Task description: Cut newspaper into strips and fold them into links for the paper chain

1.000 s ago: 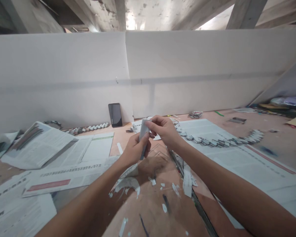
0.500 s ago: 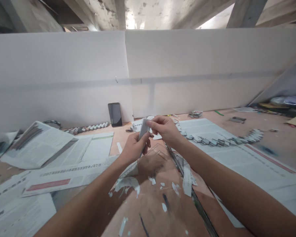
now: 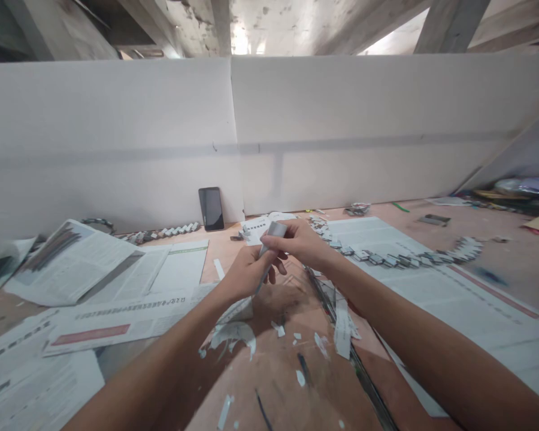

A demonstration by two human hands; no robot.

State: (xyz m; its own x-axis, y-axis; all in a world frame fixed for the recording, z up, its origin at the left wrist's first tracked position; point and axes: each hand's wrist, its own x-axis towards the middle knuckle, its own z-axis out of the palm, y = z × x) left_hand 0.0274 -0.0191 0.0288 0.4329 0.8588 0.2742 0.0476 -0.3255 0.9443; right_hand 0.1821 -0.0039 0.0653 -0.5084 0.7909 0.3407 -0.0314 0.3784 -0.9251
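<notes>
Both my hands meet over the middle of the table around a folded strip of paper (image 3: 276, 229). My left hand (image 3: 247, 270) is closed on its lower part, thumb pressed against it. With thumb and fingers, my right hand (image 3: 299, 242) pinches the upper end, which looks bent over. Part of the strip is covered by my fingers. Just behind the hands lies a printed paper sheet (image 3: 255, 232). A chain of folded paper links (image 3: 388, 259) curves away to the right of my right hand.
A phone (image 3: 211, 208) leans on the white partition (image 3: 117, 120). Newspaper sheets (image 3: 130, 317) lie left, and another newspaper (image 3: 431, 305) lies right. A second paper chain (image 3: 175, 230) runs along the back. Paper scraps (image 3: 300, 377) and a long dark strip (image 3: 368, 389) are in front.
The strip's upper end, upright before, is now bent over toward the right. My right hand has turned and shifted slightly, its thumb now lower on the strip.
</notes>
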